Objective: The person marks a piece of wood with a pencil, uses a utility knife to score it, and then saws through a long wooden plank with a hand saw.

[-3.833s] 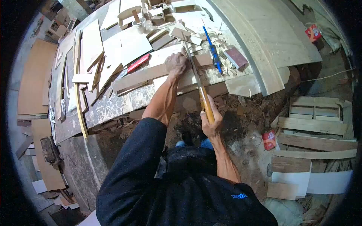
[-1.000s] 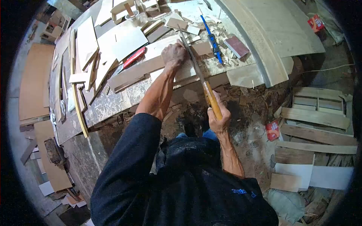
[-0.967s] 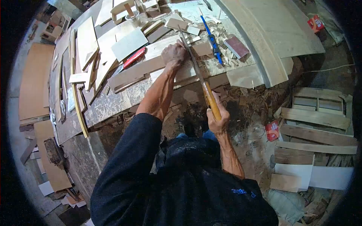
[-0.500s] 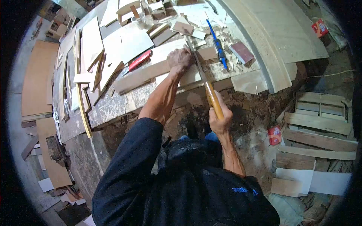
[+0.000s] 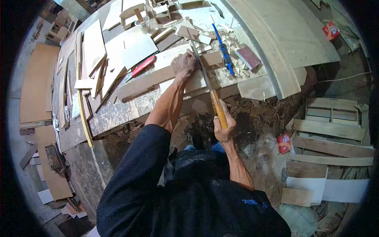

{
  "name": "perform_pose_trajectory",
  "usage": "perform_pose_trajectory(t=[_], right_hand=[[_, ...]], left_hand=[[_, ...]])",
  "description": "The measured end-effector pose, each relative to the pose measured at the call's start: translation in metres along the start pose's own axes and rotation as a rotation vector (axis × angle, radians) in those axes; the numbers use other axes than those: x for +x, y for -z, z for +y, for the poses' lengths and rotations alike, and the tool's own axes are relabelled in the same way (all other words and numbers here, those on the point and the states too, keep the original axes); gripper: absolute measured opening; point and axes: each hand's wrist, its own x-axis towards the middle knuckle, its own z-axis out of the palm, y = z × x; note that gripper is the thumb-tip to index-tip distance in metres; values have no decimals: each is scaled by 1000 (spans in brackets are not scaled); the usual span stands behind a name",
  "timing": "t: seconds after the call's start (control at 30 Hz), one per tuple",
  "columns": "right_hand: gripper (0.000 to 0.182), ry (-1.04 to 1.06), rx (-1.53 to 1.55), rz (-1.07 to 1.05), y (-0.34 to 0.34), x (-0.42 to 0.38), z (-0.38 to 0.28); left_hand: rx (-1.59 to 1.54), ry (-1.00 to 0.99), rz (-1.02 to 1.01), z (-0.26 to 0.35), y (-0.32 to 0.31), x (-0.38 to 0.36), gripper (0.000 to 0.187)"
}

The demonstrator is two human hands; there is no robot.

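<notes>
My right hand [image 5: 225, 125] is wrapped round the yellow-brown straight handle of a hand saw [image 5: 203, 70]. Its long narrow blade, seen nearly edge-on, crosses a wooden strip [image 5: 148, 81] near the bench's front edge. Just left of the blade, my left hand [image 5: 184, 65] presses down on that strip with its fingers curled; the fingertips are hidden. To the right of the blade lies a blue caliper-like tool [image 5: 225, 53] beside a dark red block [image 5: 248, 59]. A red-handled knife [image 5: 143, 66] rests behind the strip on the left.
The workbench [image 5: 118, 114] carries several white boards [image 5: 136, 45], offcuts and shavings. A plastic cup [image 5: 143, 24] stands at the back. A long curved panel [image 5: 272, 59] overhangs the right side. Wood pieces [image 5: 331, 146] and a red packet [image 5: 284, 143] lie on the floor at right.
My right hand and the saw have shifted slightly left and toward me, the handle now lower. My left hand stays on the strip. The whole view has moved a little.
</notes>
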Motion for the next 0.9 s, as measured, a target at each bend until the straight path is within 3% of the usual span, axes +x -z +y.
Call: perform_pose_trajectory(t=[0.1,0.23,0.33,0.43,0.5,0.53,0.63,0.67,0.9], right_hand=[[53,36,-25,21,16,-22,-17],[55,119,-199,51,51,-72,-41],[54,-41,-222,7,66,-89,-66],[52,-89,-88,1,55,-70,-62],[54,9,-117,-1,34,-25,-50],[54,-65,-80,-56,20,-2,-36],[57,59,-47,43,0,6,-12],[57,58,-39,49,-2,-2,-3],[53,17,4,31,-2,-5,2]], left_hand=[[18,85,-150,5,7,4,57],[-4,15,-67,1,4,1,58],[-7,23,-139,4,6,2,59],[8,-15,-132,1,7,2,58],[1,-73,-161,-4,6,1,59],[88,-206,-76,-17,-6,0,51],[76,-30,-72,-3,8,5,54],[30,-102,-23,-6,8,-1,57],[39,3,-58,-4,-1,7,57]])
